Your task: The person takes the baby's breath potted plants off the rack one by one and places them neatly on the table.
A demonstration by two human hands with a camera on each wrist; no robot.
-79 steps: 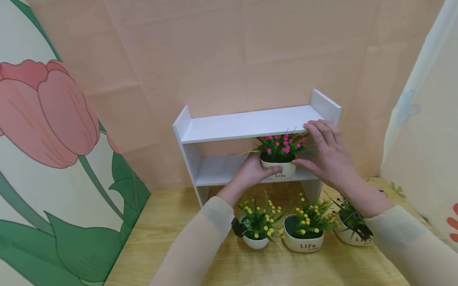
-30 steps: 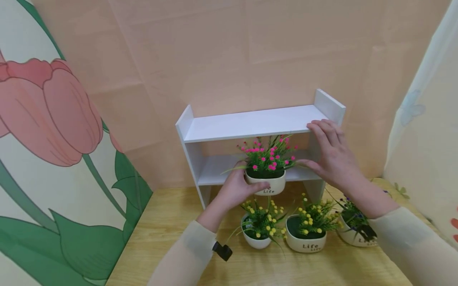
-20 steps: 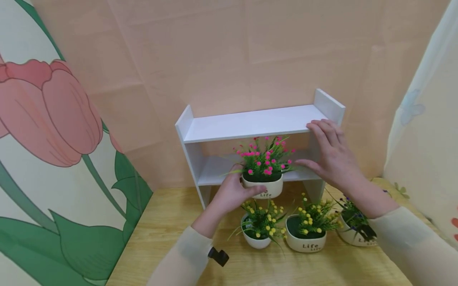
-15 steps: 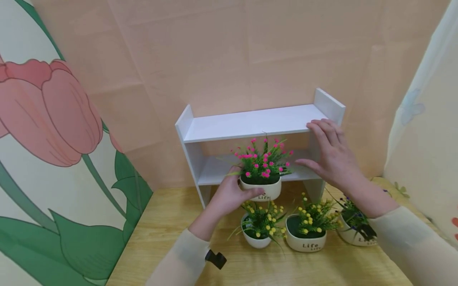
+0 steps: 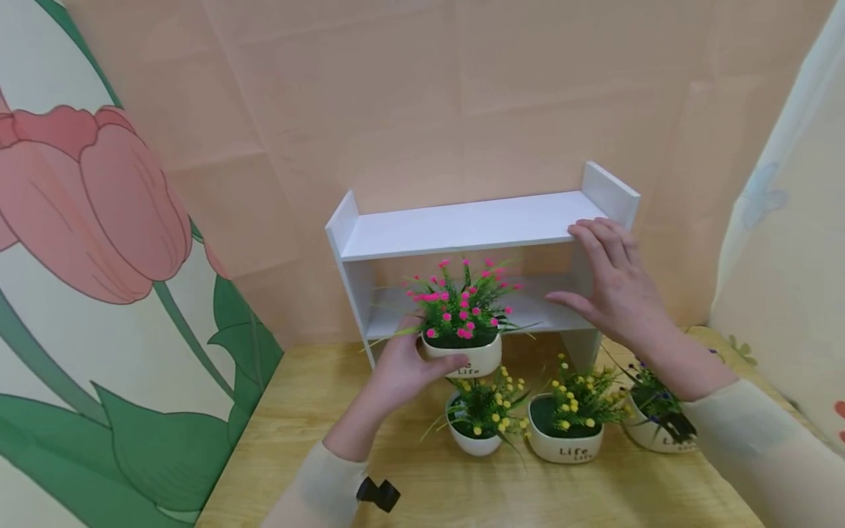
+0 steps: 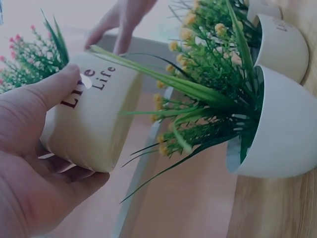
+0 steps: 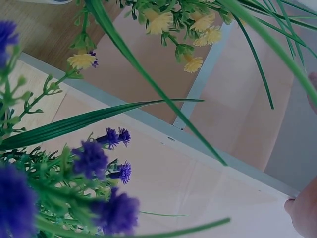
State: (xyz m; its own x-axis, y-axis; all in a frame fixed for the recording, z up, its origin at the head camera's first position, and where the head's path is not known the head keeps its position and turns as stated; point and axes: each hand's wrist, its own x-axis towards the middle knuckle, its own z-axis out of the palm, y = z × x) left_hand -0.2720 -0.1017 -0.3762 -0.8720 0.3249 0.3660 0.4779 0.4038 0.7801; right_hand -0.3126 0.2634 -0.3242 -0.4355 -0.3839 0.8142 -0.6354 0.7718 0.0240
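Observation:
My left hand [image 5: 403, 374] holds a cream flowerpot [image 5: 482, 358] of pink artificial flowers, fingers round its left side and thumb across the "Life" lettering. The pot hangs in the air before the middle board of a white shelf unit [image 5: 462, 226]. Just beneath it, a round white pot [image 5: 475, 445] with yellow flowers stands on the table. In the left wrist view the held pot [image 6: 89, 124] appears tilted by the camera angle. My right hand [image 5: 620, 290] rests its fingertips on the unit's upper right front edge, thumb spread away from the fingers.
A rectangular cream pot [image 5: 564, 449] of yellow flowers stands right of the round one on the wooden table [image 5: 277, 440]. Farther right, a pot [image 5: 647, 436] with purple flowers [image 7: 91, 158] is partly hidden by the right forearm. A peach backdrop [image 5: 396, 95] hangs behind the shelf.
The pink-flowered pot has come off the middle board, moving forward, down and left in my left hand. My right hand keeps its place at the shelf's upper right edge.

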